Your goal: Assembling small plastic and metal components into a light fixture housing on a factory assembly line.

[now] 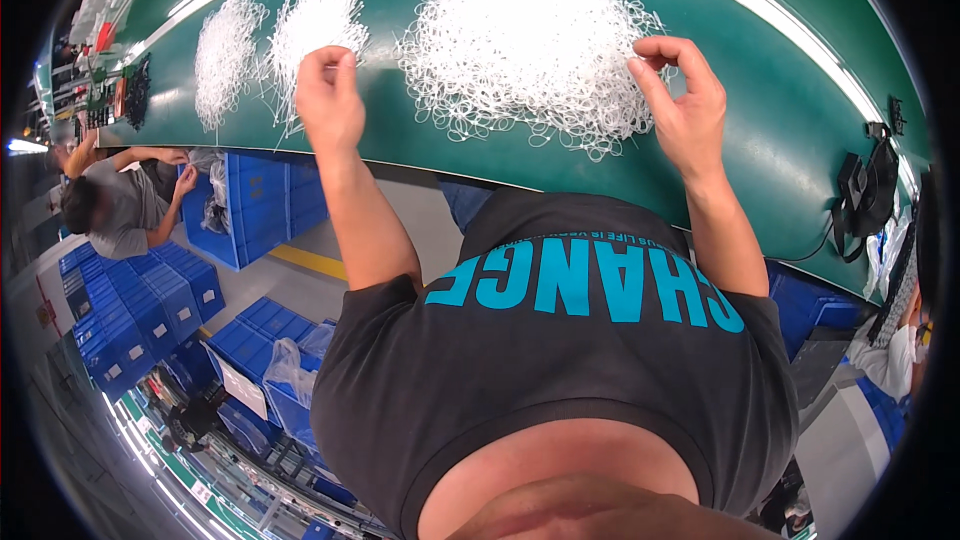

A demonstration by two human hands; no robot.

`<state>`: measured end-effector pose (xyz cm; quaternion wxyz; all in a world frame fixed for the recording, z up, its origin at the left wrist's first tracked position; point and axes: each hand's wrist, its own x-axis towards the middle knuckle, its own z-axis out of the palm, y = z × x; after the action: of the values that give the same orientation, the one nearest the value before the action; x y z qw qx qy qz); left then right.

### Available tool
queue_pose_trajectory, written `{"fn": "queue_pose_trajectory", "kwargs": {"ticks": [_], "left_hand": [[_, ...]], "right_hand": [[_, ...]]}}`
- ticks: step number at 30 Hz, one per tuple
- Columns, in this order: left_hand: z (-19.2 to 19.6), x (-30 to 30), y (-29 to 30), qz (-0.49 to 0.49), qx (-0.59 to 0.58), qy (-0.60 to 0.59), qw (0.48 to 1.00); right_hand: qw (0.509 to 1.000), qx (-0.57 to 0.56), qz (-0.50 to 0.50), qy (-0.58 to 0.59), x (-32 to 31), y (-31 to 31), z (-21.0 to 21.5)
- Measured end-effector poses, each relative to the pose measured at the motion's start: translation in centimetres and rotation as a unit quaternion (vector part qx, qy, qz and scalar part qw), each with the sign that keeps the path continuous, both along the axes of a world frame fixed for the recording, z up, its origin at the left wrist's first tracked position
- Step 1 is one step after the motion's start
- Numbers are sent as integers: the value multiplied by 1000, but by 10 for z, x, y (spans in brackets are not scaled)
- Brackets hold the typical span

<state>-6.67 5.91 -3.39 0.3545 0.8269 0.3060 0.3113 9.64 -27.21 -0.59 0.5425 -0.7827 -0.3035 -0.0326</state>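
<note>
Tabletop (775, 130) in glossy green carries a broad mound of thin white loops (530, 40), tangled and curly at its rim. Left of it lies a smaller sheaf of straighter white strands (318, 12); farther left, a narrower white pile (228, 55). The right hand (690, 105) meets the mound's right edge, thumb and forefinger slightly parted; the left hand (332, 105) curls over the sheaf's near side, fingers bunched. Whether either grips a strand, I cannot tell.
</note>
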Motion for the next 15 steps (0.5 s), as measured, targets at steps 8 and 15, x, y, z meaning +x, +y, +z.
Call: {"fn": "queue_pose_trajectory", "kwargs": {"ticks": [8,15], "left_hand": [[43,25,-56,-256,-364,-356,822],[26,39,-117,-363,-527,-310,703]], "right_hand": [[986,81,103,-98,-17,30,17],[983,102,147,-37,-40,49,14]]}}
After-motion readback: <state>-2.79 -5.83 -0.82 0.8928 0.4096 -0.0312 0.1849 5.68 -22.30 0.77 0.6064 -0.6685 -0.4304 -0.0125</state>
